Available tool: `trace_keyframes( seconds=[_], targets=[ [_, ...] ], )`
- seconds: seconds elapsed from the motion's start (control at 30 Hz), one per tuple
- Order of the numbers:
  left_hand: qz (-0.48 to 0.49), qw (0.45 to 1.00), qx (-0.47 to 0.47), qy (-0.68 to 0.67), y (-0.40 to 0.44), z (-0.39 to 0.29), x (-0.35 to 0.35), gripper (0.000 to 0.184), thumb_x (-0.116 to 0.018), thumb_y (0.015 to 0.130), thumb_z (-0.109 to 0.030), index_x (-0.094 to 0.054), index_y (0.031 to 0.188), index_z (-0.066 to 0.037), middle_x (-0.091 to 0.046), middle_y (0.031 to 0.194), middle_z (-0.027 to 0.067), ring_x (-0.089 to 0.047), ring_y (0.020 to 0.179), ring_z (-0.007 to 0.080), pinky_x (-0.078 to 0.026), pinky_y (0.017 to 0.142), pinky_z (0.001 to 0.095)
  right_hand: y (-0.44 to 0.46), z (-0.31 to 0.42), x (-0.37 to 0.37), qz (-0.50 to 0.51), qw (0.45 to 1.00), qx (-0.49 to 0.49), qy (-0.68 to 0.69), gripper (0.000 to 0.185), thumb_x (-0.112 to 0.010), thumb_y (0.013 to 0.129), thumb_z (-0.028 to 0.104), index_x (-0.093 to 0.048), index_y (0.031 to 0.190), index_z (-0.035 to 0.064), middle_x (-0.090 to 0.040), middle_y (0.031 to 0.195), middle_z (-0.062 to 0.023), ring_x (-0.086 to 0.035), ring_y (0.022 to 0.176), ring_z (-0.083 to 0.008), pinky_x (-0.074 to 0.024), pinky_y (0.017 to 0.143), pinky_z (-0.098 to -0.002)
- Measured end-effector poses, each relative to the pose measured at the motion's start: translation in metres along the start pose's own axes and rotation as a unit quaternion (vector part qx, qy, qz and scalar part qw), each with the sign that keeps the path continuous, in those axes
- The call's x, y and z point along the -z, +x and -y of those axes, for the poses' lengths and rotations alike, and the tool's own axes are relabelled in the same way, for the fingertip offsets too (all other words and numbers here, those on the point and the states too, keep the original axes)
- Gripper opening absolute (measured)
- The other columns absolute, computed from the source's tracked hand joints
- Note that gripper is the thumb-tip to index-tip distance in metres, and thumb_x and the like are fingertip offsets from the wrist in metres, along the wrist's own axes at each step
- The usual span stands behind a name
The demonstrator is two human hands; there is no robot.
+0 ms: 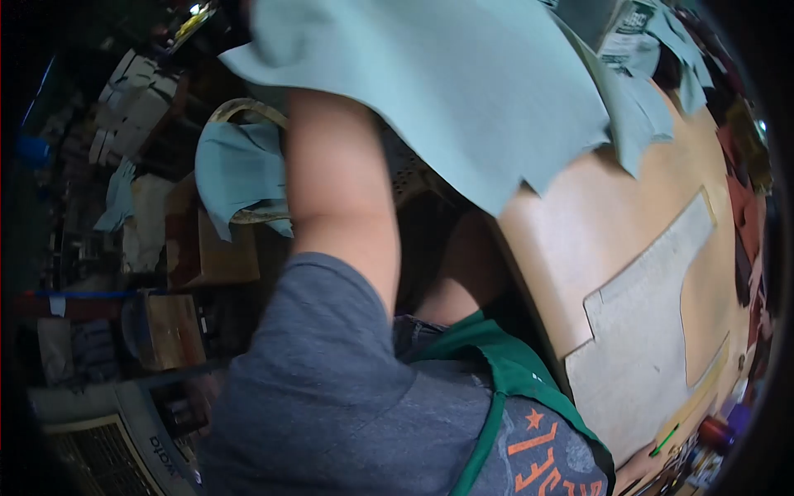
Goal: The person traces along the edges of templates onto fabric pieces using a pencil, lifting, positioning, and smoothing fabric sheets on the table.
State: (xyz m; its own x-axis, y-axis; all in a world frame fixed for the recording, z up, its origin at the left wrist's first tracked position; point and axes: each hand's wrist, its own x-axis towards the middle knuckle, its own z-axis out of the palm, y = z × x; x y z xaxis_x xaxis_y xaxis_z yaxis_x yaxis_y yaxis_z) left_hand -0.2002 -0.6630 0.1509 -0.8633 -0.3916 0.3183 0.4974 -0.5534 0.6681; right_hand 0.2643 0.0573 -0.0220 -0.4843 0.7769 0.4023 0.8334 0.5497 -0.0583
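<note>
A large pale blue-green leather sheet (463, 91) hangs across the top of the view, with its ragged lower edge over the table. My left forearm reaches up behind this leather, which hides the hand and its fingers. My right hand (637, 467) is small at the lower right edge of the table. A thin green pen (664, 440) sticks out from it, and the fingers seem closed round the pen. Beside that hand lies a flat grey pattern board (637, 331) with a curved cutout and a notch.
The tan tabletop (562, 240) extends along the right. Pens and jars crowd its lower right edge. A chair (240, 165) draped with blue-green leather stands to the left, near cardboard boxes (227, 252). A printed packet (624, 37) lies at the top right.
</note>
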Motion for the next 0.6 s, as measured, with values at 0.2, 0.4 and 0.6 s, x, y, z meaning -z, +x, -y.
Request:
trace_keyframes(
  seconds=[0.2,0.4,0.6],
  targets=[
    [-0.26,0.887,-0.2,0.326,0.014,-0.173,0.186,0.044,-0.057,0.076,-0.033,-0.056,0.098,0.004,-0.058,0.099,0.0161,-0.054,0.092,0.0279,-0.039,0.084,0.0356,0.011,-0.016,-0.011,-0.033,0.998,0.052,-0.005,0.046,-0.052,0.081,0.036,-0.056,0.088,-0.0094,-0.056,0.081,-0.0284,-0.053,0.073,-0.0404,-0.0433,0.062,-0.0411],
    [-0.456,0.575,-0.117,0.669,-0.067,-0.267,0.321,0.045,-0.058,0.075,-0.035,-0.056,0.099,0.004,-0.058,0.1,0.0167,-0.053,0.092,0.0285,-0.039,0.085,0.0364,0.01,-0.012,-0.008,-0.056,0.996,0.061,-0.035,0.046,-0.052,0.081,0.036,-0.056,0.088,-0.0095,-0.056,0.08,-0.0289,-0.053,0.073,-0.0408,-0.0434,0.063,-0.0409],
    [-0.483,0.397,0.053,0.779,-0.136,-0.281,0.387,0.046,-0.06,0.074,-0.036,-0.056,0.099,0.003,-0.057,0.1,0.0173,-0.053,0.093,0.0292,-0.039,0.085,0.0371,0.01,-0.024,-0.009,-0.068,0.994,0.063,-0.054,0.046,-0.052,0.081,0.036,-0.056,0.088,-0.0096,-0.055,0.079,-0.0294,-0.053,0.073,-0.0411,-0.0434,0.063,-0.0408]
  ],
)
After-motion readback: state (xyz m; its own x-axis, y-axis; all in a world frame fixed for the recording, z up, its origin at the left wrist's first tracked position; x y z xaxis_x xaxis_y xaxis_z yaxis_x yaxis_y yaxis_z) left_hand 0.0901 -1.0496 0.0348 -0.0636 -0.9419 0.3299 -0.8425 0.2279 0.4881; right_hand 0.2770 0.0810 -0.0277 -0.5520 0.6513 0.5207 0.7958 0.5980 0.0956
